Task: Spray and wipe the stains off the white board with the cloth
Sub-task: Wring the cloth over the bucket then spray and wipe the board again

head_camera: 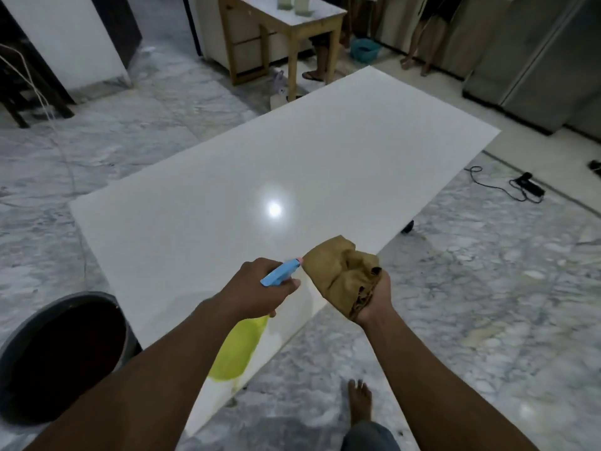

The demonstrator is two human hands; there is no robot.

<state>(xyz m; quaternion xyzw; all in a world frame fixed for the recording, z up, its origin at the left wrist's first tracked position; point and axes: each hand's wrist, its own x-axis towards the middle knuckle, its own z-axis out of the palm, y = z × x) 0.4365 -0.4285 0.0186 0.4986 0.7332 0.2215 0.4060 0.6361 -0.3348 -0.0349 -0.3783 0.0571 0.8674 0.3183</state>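
A large white board [260, 177] lies flat and low over the marble floor, with a lamp's glare near its middle. My left hand [260, 289] grips a spray bottle [239, 348] with a yellow body and a blue trigger head, its nozzle aimed right at the cloth. My right hand [374, 296] holds a crumpled tan cloth [341, 270] palm up, just over the board's near right edge. I see no distinct stains on the board from here.
A dark round bucket [61, 356] stands at the lower left beside the board. A wooden table [292, 27] and people's legs [322, 56] are at the back. A black cable and plug [527, 187] lie on the floor at right. My bare foot [359, 402] is below.
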